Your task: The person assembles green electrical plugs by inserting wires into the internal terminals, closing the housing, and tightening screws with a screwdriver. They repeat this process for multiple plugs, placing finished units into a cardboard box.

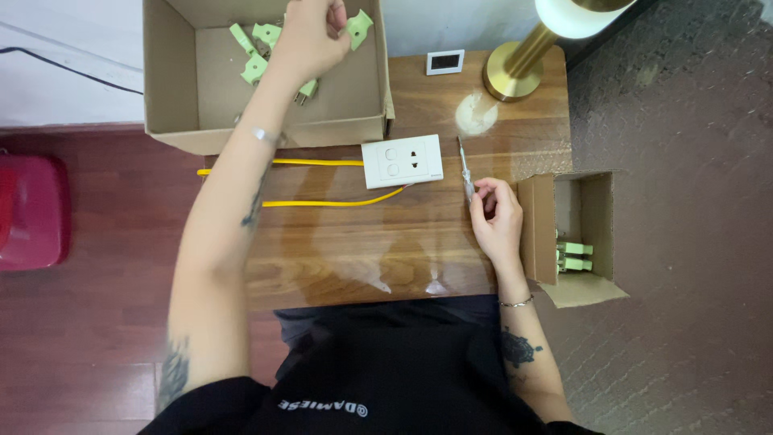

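My left hand [310, 36] reaches into a large cardboard box [173, 89] at the back left and grips a light green plug [359, 26]. Several more green plugs [256, 50] lie in that box. My right hand [497, 217] rests on the wooden table [362, 250] and holds a slim clear-handled screwdriver [465, 169] pointing away from me. Just left of the screwdriver lies a white wall socket plate [402, 161] with two yellow wires [322, 201] running off to the left.
A small open cardboard box [600, 217] with green plugs [573, 255] inside stands at the table's right edge. A brass lamp base [513, 71] and a small white framed device [444, 61] sit at the back. A red object [31, 211] lies on the floor left.
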